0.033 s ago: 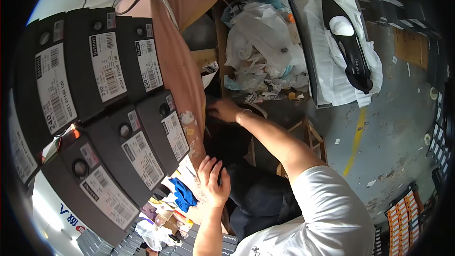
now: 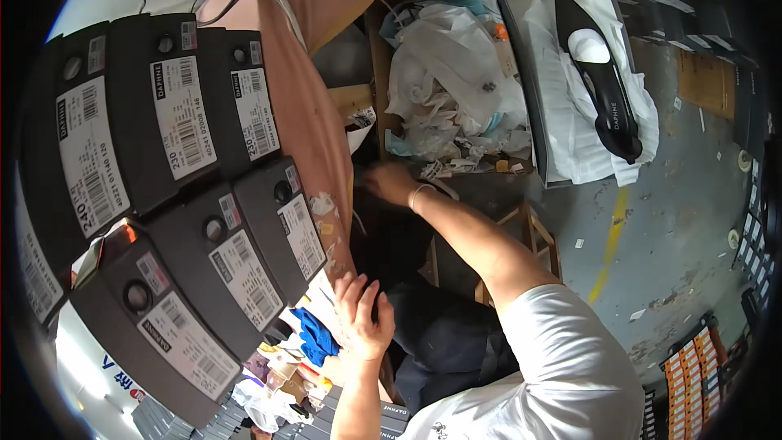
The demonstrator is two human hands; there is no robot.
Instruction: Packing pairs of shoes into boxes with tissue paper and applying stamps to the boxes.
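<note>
Stacked boxes look closed; the open box is not yet covered, a black shoe lying inside. The left hand looks loose and unladen; the right hand's grip I cannot tell.

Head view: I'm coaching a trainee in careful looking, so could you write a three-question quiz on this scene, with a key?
1. True or false: the black pointed-toe shoe lies in the open dark-grey cardboard box.
2. Which wrist wears the thin pale bracelet: A, left; B, right?
3. What lies beneath the shoe?

Key:
1. True.
2. B, next to the bare, blurred right hand.
3. Crumpled white tissue paper.
</note>
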